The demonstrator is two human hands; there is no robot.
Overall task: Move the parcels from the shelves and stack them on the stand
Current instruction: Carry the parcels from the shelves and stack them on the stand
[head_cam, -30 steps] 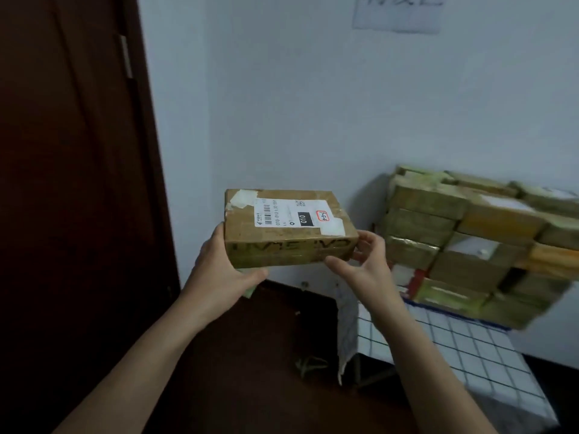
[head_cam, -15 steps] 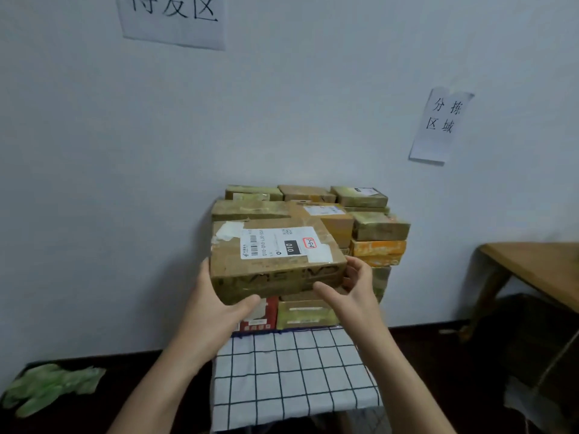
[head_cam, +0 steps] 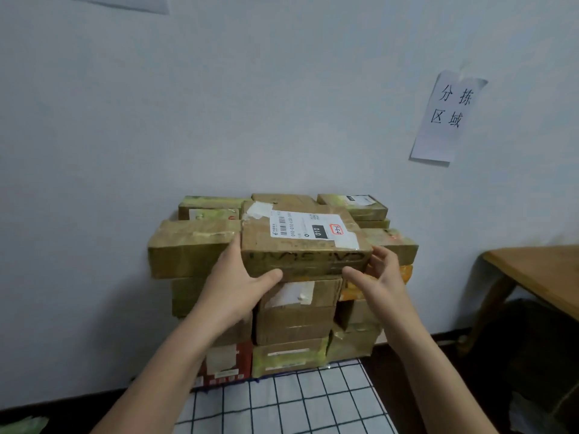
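Note:
I hold a brown cardboard parcel (head_cam: 300, 242) with a white shipping label on top, level with the top of the stack of parcels (head_cam: 194, 249). My left hand (head_cam: 241, 277) grips its left end, thumb under the front edge. My right hand (head_cam: 379, 274) holds its right end, thumb at the front and fingers curled behind the corner. The parcel sits on or just above the box beneath it; I cannot tell which. The stack stands against the white wall on a stand covered by a white cloth with a dark grid (head_cam: 282, 402).
A wooden table (head_cam: 539, 277) stands at the right, its leg slanting down to the dark floor. A paper sign (head_cam: 448, 117) with characters hangs on the wall above it. Something green (head_cam: 22, 426) lies on the floor at the lower left.
I turned from the door side to face the stack and came closer. The parcel went forward and up from in front of the stack to its top row.

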